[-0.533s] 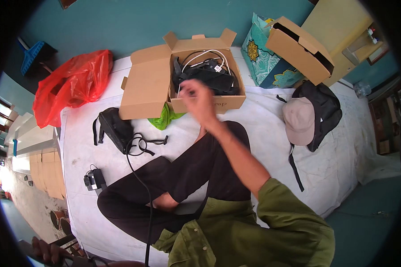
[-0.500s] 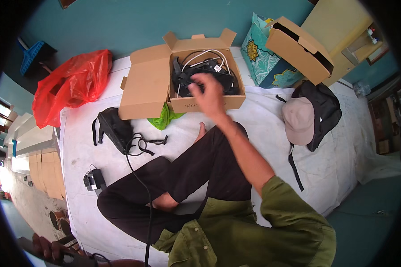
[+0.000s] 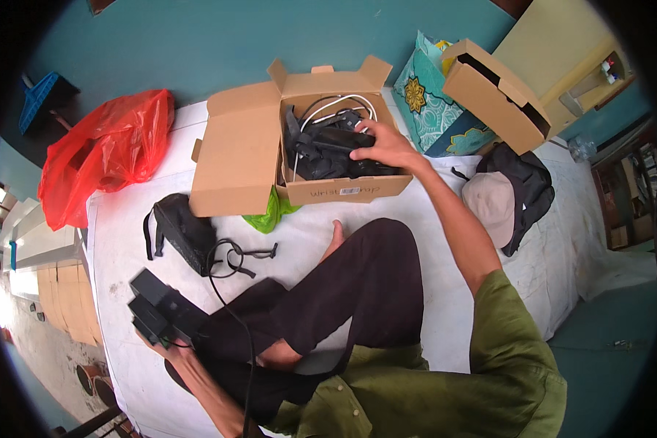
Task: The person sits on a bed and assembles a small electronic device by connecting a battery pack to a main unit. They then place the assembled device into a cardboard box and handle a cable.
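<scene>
Reaching right hand [image 3: 383, 146] into open cardboard box [image 3: 328, 139] at twelve o'clock, fingers spread over black gear [image 3: 328, 150]; left hand [image 3: 169, 349] gripping black device [image 3: 160, 310] at eight o'clock; next likely needing a firm grasp.

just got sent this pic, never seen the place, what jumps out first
The open cardboard box at top centre, packed with black gear and a white cable, with the right hand reaching into it. Left of it lies a bright red plastic bag. At lower left, the left hand holds a black device.

Red plastic bag [image 3: 102, 157], beige cap [image 3: 491, 206]
</scene>
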Action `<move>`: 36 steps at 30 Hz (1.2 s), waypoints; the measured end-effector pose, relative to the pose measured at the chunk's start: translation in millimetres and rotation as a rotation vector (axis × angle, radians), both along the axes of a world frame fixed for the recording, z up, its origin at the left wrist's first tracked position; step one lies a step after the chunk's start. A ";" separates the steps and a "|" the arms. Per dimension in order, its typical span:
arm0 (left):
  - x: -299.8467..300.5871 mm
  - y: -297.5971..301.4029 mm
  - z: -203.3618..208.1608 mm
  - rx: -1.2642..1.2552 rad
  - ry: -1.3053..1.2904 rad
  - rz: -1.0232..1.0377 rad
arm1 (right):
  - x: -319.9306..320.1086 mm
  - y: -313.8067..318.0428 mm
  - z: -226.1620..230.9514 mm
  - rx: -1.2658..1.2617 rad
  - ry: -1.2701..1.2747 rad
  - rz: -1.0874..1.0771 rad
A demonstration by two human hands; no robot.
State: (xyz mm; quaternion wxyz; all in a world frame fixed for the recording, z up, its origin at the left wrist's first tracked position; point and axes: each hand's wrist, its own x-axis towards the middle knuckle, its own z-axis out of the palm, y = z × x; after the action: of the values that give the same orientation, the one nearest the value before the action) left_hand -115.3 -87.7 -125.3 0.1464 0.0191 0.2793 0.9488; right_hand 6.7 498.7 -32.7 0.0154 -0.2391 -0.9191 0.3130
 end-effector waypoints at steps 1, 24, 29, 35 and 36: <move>-0.7 2.5 -11.8 -0.029 -0.030 0.073 | 6.4 16.5 -6.0 0.014 0.185 -0.024; -3.6 34.5 18.2 0.128 0.020 -0.289 | 33.4 49.1 33.9 -0.574 0.627 -0.283; -4.2 24.4 8.7 0.195 0.018 -0.271 | 126.2 21.1 -16.0 0.062 0.611 -0.559; -6.1 5.3 -24.8 0.276 -0.049 -0.184 | 205.5 -15.3 -134.4 0.289 0.181 -0.884; -6.6 0.7 -28.8 0.279 -0.057 -0.163 | 208.1 -24.7 -144.7 0.294 0.140 -0.885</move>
State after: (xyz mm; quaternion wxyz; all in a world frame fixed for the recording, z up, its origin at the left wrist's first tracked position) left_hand -121.9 -87.0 -154.1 0.2267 0.0351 0.1381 0.9635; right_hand 214.8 474.0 -177.4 0.2430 -0.5813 -0.7602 0.1584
